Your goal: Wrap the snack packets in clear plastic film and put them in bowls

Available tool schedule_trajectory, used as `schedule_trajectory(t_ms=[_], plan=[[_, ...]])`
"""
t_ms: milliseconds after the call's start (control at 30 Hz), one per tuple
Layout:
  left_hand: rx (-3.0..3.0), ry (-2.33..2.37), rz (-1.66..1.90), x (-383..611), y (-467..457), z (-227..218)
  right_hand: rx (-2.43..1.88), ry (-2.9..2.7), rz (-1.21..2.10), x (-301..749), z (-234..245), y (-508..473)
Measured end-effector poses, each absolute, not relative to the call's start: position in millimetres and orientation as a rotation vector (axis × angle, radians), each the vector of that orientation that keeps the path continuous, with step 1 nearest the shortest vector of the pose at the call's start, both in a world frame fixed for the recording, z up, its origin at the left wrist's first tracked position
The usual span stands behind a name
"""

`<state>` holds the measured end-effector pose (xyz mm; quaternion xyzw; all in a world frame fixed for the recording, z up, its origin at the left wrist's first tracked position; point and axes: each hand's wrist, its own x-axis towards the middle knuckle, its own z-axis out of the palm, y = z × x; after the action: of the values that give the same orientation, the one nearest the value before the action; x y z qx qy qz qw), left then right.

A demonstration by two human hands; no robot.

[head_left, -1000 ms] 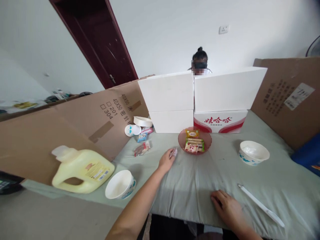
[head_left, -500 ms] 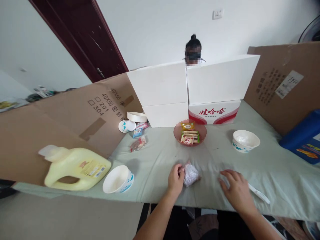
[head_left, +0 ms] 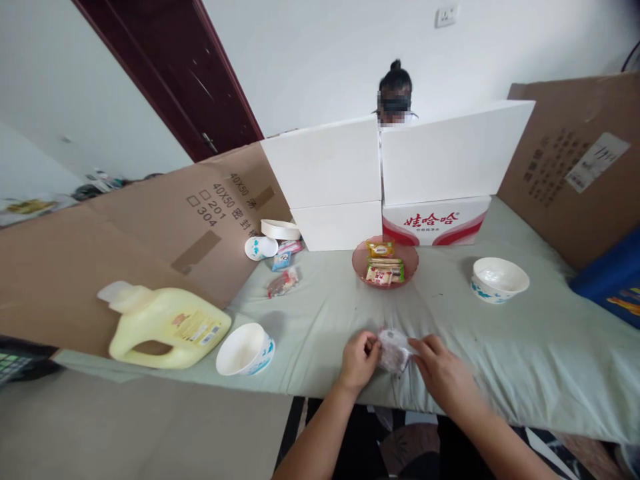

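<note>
At the front of the table lies a small crinkled clear-plastic packet (head_left: 393,360). My left hand (head_left: 359,360) pinches its left edge, fingers closed. From the right, my right hand (head_left: 443,373) is closed on a white plastic spoon (head_left: 397,339), whose pale end lies over the top of the packet. Most of the handle is hidden by my fingers. Beyond my hands stands a pinkish glass bowl (head_left: 357,270) with several wrapped snacks (head_left: 385,267) in it.
White paper bowls stand at the left (head_left: 245,350) and right (head_left: 500,280). A yellow jug (head_left: 170,330) is at the left, a blue container (head_left: 615,273) at the right. White boxes (head_left: 330,167) and cardboard (head_left: 200,220) wall the table. A person (head_left: 395,93) sits behind.
My right hand has moved left to the packet, bringing the white spoon from the table. My left hand still holds the packet's edge. The view has shifted slightly.
</note>
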<state>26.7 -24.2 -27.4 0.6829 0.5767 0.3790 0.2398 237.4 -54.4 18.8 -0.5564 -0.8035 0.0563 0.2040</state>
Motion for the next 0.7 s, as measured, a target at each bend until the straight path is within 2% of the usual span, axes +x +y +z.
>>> schedule_trajectory(t_ms=[167, 367, 533, 633, 700], plan=[[1.835, 1.523, 1.044, 25.3, -25.8, -27.4, -1.503, -2.397, 0.117, 220.1, 30.7, -50.9], [1.915, 1.585, 1.04, 25.6, -25.3, -25.0, -1.623, -2.36, 0.21, 297.5, 12.9, -68.4], [1.896, 1.6, 1.216, 24.8, -23.1, -20.9, -1.91, -2.185, 0.174, 351.4, -9.5, -67.4], [1.995, 1.381, 1.259, 22.1, -26.2, -15.7, -1.936, -2.077, 0.011, 343.2, -16.0, -60.8], [2.119, 1.146, 1.215, 20.3, -30.4, -10.5, -1.785, -2.022, -0.011, 319.5, -14.4, -57.9]])
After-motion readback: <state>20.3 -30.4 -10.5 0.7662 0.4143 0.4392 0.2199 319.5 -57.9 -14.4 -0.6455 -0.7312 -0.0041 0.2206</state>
